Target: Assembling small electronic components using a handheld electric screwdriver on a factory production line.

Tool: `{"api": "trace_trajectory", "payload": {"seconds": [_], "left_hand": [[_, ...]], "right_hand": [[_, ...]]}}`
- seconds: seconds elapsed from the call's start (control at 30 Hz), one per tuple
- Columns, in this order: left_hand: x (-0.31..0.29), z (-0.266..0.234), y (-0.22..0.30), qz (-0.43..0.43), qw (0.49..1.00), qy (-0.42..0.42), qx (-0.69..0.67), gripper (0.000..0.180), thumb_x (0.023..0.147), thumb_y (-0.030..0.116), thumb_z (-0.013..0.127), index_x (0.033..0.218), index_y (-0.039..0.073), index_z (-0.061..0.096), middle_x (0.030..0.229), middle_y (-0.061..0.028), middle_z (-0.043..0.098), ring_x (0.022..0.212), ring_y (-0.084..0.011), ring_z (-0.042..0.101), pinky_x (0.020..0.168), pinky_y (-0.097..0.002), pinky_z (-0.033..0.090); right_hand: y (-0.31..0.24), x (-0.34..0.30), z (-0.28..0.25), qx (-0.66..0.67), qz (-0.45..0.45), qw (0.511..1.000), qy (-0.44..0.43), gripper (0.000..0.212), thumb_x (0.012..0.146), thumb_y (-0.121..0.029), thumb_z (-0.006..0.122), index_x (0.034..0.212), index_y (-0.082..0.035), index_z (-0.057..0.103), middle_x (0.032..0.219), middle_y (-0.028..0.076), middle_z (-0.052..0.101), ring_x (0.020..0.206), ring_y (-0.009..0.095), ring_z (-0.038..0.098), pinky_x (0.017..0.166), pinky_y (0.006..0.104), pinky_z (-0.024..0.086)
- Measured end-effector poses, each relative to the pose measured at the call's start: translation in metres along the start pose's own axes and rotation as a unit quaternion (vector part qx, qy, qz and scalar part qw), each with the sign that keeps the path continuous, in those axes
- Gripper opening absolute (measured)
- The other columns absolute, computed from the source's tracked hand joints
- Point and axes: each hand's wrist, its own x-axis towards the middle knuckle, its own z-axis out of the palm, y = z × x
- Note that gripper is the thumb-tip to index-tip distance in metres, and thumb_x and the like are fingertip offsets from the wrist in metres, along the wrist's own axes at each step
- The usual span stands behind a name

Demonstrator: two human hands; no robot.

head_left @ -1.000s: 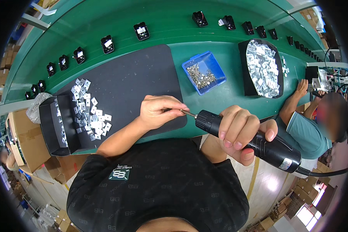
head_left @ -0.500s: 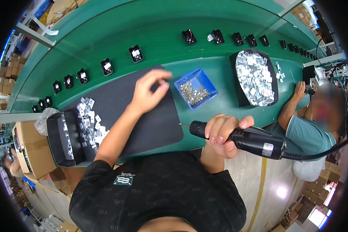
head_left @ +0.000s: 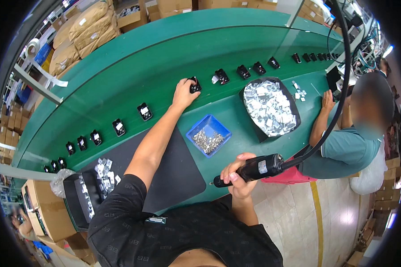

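Observation:
My left hand [head_left: 183, 95] reaches out to the green conveyor belt, its fingers closed round a small black plastic housing [head_left: 195, 86] that they partly cover. In my right hand [head_left: 239, 179] is a black electric screwdriver [head_left: 263, 167], held almost level above the bench's near edge, its tip pointing left and its cable rising to the upper right. Between the hands stands a blue bin [head_left: 221, 127] with many small metal screws [head_left: 206, 141] in it. A dark mat [head_left: 182, 171] lies under my left forearm.
More black housings [head_left: 145, 111] line the belt on both sides. A black box [head_left: 250, 123] heaped with silvery metal pieces stands right of the bin. Loose pieces [head_left: 105, 174] lie at left beside another black box [head_left: 75, 209]. A co-worker [head_left: 349, 147] sits at the right.
My left hand has moved from above the mat, forward to the belt, and taken hold of a black housing. The screwdriver is still in my right hand, and the whole view has shifted.

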Motion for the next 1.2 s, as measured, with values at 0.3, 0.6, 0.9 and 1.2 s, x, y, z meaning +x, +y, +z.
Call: {"api": "trace_trajectory", "payload": {"seconds": [0.3, 0.6, 0.9, 1.2], "left_hand": [[-0.077, -0.077, 0.01, -0.037, 0.991, 0.068, -0.113, 0.027, 0.067, 0.018, 0.075, 0.089, 0.005, 0.064, 0.117, -0.0192, 0.053, 0.103, -0.0329, 0.055, 0.09, -0.0362, 0.043], [-0.247, -0.171, 0.038, -0.05, 0.997, -0.006, -0.062, 0.02, 0.066, 0.016, 0.073, 0.082, 0.01, 0.062, 0.12, -0.0154, 0.05, 0.106, -0.0327, 0.05, 0.089, -0.0386, 0.042], [-0.296, -0.174, 0.039, -0.099, 0.993, -0.015, -0.054, 0.045, 0.067, 0.011, 0.072, 0.108, 0.01, 0.055, 0.128, -0.0126, 0.047, 0.113, -0.0315, 0.047, 0.094, -0.0396, 0.04], [-0.317, -0.276, -0.01, -0.205, 0.956, 0.08, 0.196, 0.021, 0.072, 0.002, 0.062, 0.091, 0.008, 0.066, 0.088, -0.0075, 0.057, 0.087, -0.0263, 0.055, 0.075, -0.035, 0.046]], "right_hand": [[0.012, 0.008, 0.004, 0.035, 0.035, 0.999, -0.019, 0.043, 0.076, 0.001, 0.06, 0.112, -0.001, 0.035, 0.061, 0.006, 0.049, 0.05, 0.014, 0.05, 0.052, 0.0293, 0.046], [0.034, 0.012, 0.014, 0.018, 0.07, 0.994, -0.076, 0.049, 0.079, -0.011, 0.055, 0.12, -0.003, 0.031, 0.063, 0.003, 0.044, 0.047, 0.012, 0.043, 0.049, 0.0283, 0.042], [0.042, 0.007, 0.02, 0.028, 0.102, 0.988, -0.115, 0.048, 0.08, -0.012, 0.054, 0.123, -0.003, 0.032, 0.064, 0.003, 0.043, 0.049, 0.011, 0.042, 0.05, 0.025, 0.039], [0.037, 0.003, 0.019, 0.042, 0.088, 0.994, -0.057, 0.046, 0.079, -0.008, 0.058, 0.117, -0.005, 0.032, 0.062, 0.003, 0.045, 0.047, 0.013, 0.046, 0.05, 0.0272, 0.044]]}}
